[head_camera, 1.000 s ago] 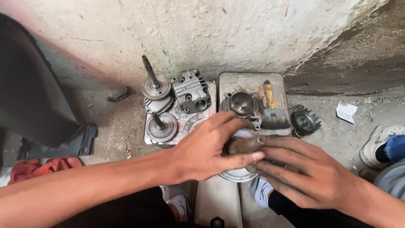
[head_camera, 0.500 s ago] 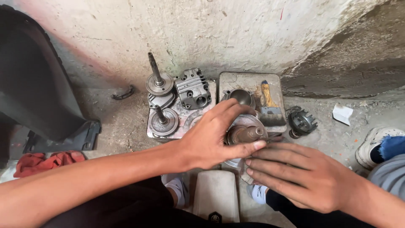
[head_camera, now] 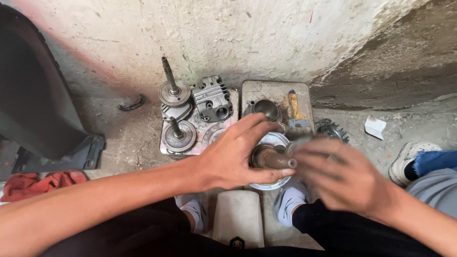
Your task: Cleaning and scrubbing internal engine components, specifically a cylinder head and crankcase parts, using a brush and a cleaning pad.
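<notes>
Head view: my left hand [head_camera: 233, 157] is clamped around the shaft [head_camera: 272, 158] at frame centre, over the bowl [head_camera: 276, 141]. Right hand [head_camera: 350, 178] is blurred, grip unreadable. Risk as I see it: shaft slips, knocks the bowl.

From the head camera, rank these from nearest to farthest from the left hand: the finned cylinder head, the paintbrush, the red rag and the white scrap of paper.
From the left hand:
1. Finned cylinder head, just above it on the metal tray.
2. Paintbrush, up and to the right.
3. White scrap of paper, far right on the floor.
4. Red rag, far left.
</notes>
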